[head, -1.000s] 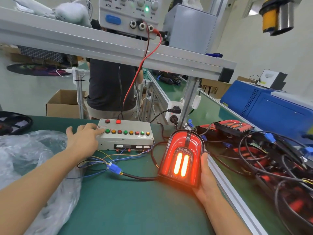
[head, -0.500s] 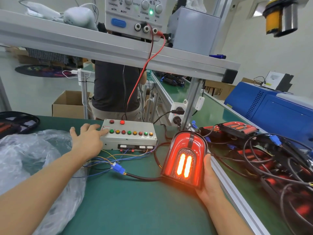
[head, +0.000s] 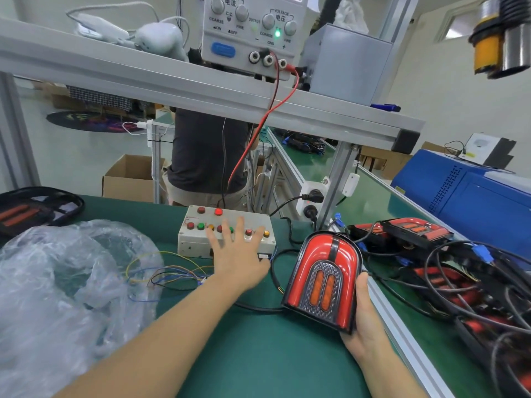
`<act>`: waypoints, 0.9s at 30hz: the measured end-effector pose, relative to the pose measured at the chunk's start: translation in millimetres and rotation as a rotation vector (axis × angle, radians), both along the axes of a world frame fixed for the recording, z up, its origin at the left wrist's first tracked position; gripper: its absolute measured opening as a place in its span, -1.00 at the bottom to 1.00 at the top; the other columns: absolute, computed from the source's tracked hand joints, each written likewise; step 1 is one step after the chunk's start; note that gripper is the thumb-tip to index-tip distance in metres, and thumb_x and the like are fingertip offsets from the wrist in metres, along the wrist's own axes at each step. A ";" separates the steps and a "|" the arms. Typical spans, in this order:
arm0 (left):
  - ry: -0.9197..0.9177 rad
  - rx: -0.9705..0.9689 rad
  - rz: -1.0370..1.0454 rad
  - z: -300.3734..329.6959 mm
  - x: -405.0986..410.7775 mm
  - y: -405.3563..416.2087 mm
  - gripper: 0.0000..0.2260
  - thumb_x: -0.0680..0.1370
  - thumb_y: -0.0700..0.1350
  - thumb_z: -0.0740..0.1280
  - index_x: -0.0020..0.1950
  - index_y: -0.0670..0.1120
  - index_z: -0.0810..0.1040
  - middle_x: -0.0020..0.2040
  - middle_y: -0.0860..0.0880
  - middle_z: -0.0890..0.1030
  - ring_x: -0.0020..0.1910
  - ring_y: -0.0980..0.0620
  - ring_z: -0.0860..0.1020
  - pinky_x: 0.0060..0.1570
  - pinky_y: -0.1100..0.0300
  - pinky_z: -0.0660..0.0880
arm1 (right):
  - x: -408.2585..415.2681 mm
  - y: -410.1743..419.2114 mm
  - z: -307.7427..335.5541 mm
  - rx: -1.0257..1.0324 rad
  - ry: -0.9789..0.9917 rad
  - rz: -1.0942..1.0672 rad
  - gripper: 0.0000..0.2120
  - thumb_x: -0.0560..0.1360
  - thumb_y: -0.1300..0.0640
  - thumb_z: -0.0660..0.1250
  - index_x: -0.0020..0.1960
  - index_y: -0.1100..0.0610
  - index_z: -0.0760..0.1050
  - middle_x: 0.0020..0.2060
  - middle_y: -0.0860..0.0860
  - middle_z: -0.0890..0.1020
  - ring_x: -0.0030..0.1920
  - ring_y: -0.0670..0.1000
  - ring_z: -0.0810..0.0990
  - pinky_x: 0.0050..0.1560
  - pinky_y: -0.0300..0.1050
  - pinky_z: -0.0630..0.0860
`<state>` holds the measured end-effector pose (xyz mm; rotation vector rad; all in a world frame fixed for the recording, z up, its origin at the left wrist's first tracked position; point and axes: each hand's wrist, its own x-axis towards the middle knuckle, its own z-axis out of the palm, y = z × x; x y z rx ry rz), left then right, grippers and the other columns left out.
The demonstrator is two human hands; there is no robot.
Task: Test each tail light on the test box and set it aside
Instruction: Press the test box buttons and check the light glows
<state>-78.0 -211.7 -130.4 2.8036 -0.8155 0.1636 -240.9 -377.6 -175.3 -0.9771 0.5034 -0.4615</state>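
Observation:
A red arch-shaped tail light (head: 321,278) stands tilted on the green mat, unlit, its black cable running off to the left. My right hand (head: 363,320) grips it along its right edge and underside. The grey test box (head: 192,241) with a row of coloured buttons sits behind it; one red lamp on its top row glows. My left hand (head: 237,255) lies over the right half of the box with fingers spread across the buttons.
A pile of tail lights and black cables (head: 459,271) fills the conveyor on the right. A crumpled clear plastic bag (head: 66,285) lies at left, loose coloured wires (head: 169,272) beside it. A power supply (head: 253,33) stands on the overhead shelf. A person stands behind the bench.
My left hand moved right along the test box, from its left end to its right half. The tail light's two centre bars, glowing orange before, are now dark.

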 end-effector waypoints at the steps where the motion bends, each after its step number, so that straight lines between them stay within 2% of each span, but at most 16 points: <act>1: 0.010 0.018 0.017 -3.6 -0.2 -3.6 -0.34 0.51 0.26 0.14 0.54 0.23 -0.07 0.58 -0.11 -0.18 0.52 -0.26 -0.25 0.33 -0.36 -0.35 | 0.0 0.2 -0.2 0.002 -0.003 0.002 -0.33 0.38 -0.39 0.21 0.27 0.07 0.53 0.11 0.11 0.68 0.06 0.09 0.69 -0.21 -0.06 0.64; 6: 0.033 0.038 0.083 -12.9 5.8 -4.7 -0.22 0.42 0.40 0.18 0.54 0.23 -0.08 0.57 -0.12 -0.23 0.49 -0.33 -0.27 0.28 -0.45 -0.33 | -0.1 -1.5 -0.6 -0.007 -0.020 0.008 -0.35 0.40 -0.38 0.20 0.25 0.07 0.55 0.11 0.13 0.68 0.07 0.11 0.68 -0.20 -0.05 0.64; 22: 0.162 0.029 0.119 -5.1 17.8 -11.4 -0.21 0.32 0.47 0.24 0.48 0.34 0.04 0.57 -0.07 -0.20 0.48 -0.38 -0.23 0.26 -0.52 -0.17 | 1.0 0.3 -1.6 -0.002 -0.033 0.003 -0.30 0.39 -0.40 0.24 0.30 0.09 0.52 0.15 0.15 0.65 0.16 0.15 0.64 -0.02 0.06 0.63; 25: 0.164 0.024 0.102 -4.2 16.4 -13.5 -0.23 0.34 0.42 0.27 0.48 0.34 0.05 0.57 -0.07 -0.20 0.48 -0.38 -0.24 0.26 -0.53 -0.15 | 2.1 -4.0 -4.2 0.034 -0.080 0.005 -0.25 0.33 -0.39 0.32 0.33 0.10 0.49 0.19 0.18 0.63 0.19 0.21 0.61 0.16 0.24 0.55; 27: 0.176 0.030 0.095 -1.8 16.7 -13.6 -0.25 0.37 0.39 0.30 0.48 0.33 0.05 0.57 -0.08 -0.21 0.48 -0.38 -0.24 0.26 -0.53 -0.14 | 2.7 -5.0 -4.8 0.041 -0.108 0.005 -0.23 0.31 -0.38 0.35 0.34 0.09 0.48 0.20 0.18 0.62 0.20 0.22 0.60 0.20 0.28 0.50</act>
